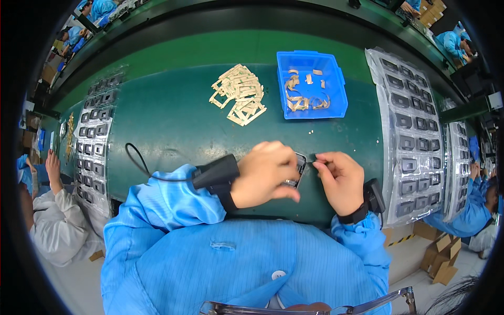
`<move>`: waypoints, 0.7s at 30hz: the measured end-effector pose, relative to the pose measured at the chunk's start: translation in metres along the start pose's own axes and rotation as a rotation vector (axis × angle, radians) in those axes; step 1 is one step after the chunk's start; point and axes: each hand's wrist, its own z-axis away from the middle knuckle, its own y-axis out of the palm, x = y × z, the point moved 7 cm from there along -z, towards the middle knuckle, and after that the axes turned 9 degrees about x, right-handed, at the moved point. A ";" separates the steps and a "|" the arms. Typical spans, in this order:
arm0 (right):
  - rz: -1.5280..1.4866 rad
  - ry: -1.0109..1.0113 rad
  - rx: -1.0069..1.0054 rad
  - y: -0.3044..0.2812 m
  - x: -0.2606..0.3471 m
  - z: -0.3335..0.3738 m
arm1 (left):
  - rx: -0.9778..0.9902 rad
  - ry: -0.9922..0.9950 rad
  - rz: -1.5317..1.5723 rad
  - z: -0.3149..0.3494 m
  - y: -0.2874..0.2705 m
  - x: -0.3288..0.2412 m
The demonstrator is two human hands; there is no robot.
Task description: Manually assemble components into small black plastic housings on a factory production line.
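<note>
Reference = blue rectangular plastic bin (313, 112), tan strip scraps (298, 103) inside. Small dark part with a pale rim (301, 164) sits on the wearer's side of the bin, partly hidden under left hand (266, 173). Left fingers are bent over it (motion blur, can't tell if they grip it or just touch). Right hand (341, 179) is just beside the part, thumb and index tip pinched together; can't tell if anything's between them. Loose pile of flat tan frames (240, 93) left of the bin; clear plastic tray of black pieces (415, 136) right of it.
</note>
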 end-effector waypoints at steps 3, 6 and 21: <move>-0.425 0.242 -0.031 0.023 -0.017 0.014 | -0.131 -0.271 0.098 0.001 -0.010 0.021; -0.481 0.271 -0.071 0.030 -0.014 0.016 | -0.099 -0.457 0.020 0.007 0.001 0.031; 0.263 0.088 -0.056 0.034 0.021 -0.007 | -0.163 -0.488 -0.451 -0.006 0.015 0.019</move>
